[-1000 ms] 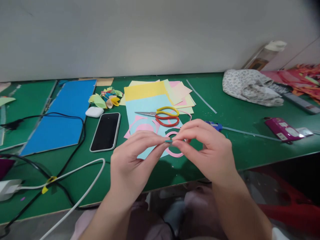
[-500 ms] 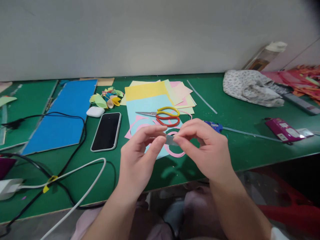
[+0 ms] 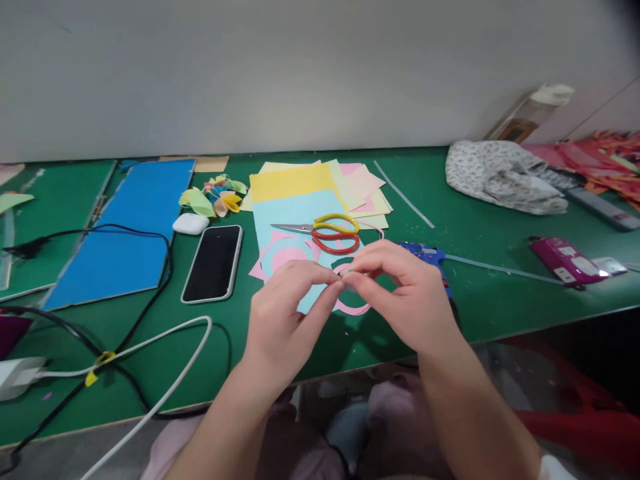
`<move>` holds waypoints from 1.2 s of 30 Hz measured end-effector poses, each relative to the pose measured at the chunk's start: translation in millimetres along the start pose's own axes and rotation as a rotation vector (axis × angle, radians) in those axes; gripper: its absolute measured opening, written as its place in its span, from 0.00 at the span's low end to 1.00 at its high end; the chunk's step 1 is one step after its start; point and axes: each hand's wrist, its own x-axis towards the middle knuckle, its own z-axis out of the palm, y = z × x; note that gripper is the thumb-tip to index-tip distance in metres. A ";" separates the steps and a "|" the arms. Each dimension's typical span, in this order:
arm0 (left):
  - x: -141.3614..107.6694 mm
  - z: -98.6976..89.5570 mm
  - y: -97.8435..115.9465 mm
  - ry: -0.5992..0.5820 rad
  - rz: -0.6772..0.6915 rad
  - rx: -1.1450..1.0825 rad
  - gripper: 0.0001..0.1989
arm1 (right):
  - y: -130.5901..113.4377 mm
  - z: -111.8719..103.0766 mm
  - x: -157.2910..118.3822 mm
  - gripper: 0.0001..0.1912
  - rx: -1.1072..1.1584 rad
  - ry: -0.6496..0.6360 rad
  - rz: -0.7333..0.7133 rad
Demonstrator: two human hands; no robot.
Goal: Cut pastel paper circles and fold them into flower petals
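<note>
My left hand and my right hand meet fingertip to fingertip above the front edge of the paper pile. Both are pinched on a small piece that is mostly hidden between the fingers. Just beyond them, scissors with one yellow and one red handle lie on light blue paper. Pink cut paper is left of the handles, and a pink ring shows below my fingertips. A blue glue gun lies partly behind my right hand.
On the green table, a phone, a white case, folded paper petals and a blue board lie left, with cables in front. A cloth and a purple power strip are right.
My left hand has moved right and its fingers have closed in a pinch against my right fingertips. The greyish piece between them is now mostly covered. More of the glue gun shows.
</note>
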 end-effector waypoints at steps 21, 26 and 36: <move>3.0 1.6 -3.7 -0.061 0.031 0.086 0.04 | 10.7 6.0 1.3 0.08 -0.262 -0.028 -0.168; 4.0 0.4 -4.3 -0.114 0.028 0.126 0.03 | 15.0 -4.3 3.7 0.09 -0.329 -0.048 -0.239; 3.5 -4.5 -4.7 -0.155 -0.108 0.126 0.02 | 16.3 -13.5 1.9 0.04 -0.212 -0.111 -0.187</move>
